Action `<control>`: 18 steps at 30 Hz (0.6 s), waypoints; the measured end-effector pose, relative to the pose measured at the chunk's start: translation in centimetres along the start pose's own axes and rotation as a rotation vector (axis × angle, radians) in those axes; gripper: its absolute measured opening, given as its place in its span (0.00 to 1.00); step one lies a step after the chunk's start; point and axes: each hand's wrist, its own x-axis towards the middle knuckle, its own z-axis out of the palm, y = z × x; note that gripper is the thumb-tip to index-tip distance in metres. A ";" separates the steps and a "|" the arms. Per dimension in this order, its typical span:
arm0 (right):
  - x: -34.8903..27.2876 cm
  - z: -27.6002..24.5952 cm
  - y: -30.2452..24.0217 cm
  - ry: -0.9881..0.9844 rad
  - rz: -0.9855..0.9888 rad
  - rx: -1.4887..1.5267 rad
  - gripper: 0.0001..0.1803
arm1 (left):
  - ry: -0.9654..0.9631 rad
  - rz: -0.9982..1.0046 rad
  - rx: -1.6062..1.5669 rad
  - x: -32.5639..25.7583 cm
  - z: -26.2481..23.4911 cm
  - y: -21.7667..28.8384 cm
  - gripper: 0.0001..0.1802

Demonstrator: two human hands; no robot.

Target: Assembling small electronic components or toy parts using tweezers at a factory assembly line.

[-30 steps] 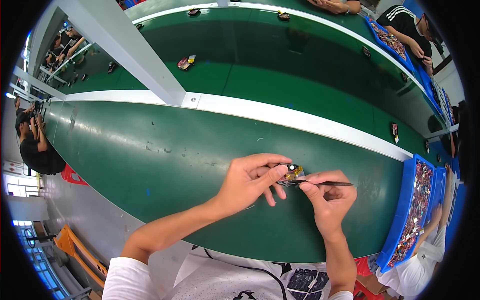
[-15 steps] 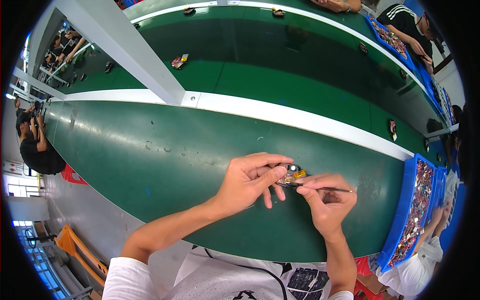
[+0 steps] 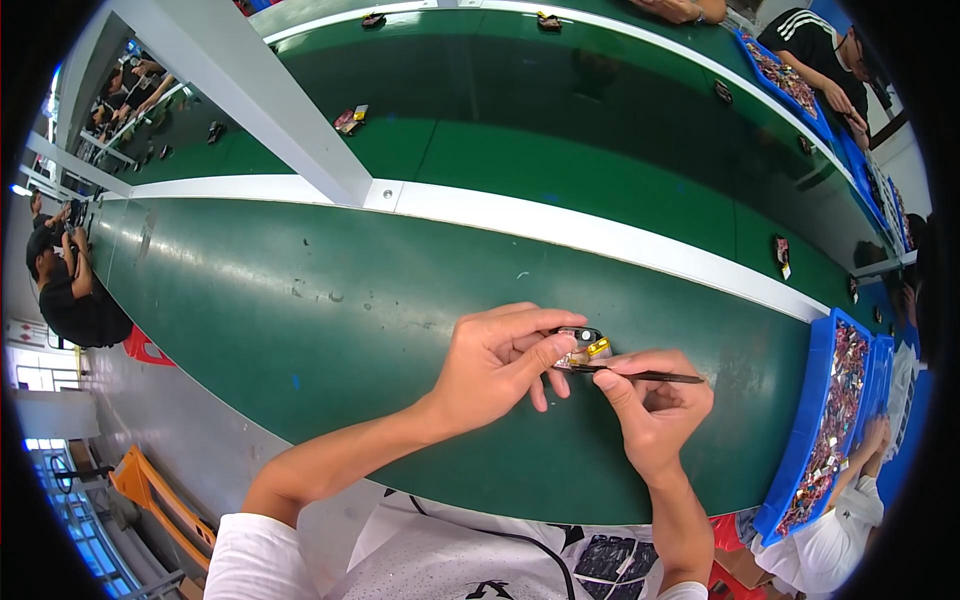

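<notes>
- We are pinching one small electronic part [image 3: 580, 346], black with a yellow tab, in our left hand [image 3: 497, 362], keeping it just above the green counter [image 3: 300, 330] so it stays steady.
- Our right hand [image 3: 652, 410] is closing on one thin dark tool [image 3: 640, 376], its tip touching the part.
- We are counting two blue bins [image 3: 808, 400] of small pieces at our right, within reach.

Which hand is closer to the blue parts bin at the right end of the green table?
Right. The right hand, holding black tweezers, sits between the small part and the blue bin; the left hand is farther left, pinching that part.
</notes>
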 end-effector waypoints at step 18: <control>0.6 0.0 -0.3 -0.090 -0.213 -0.129 0.08 | 0.021 0.028 0.041 0.0 -0.2 0.1 0.13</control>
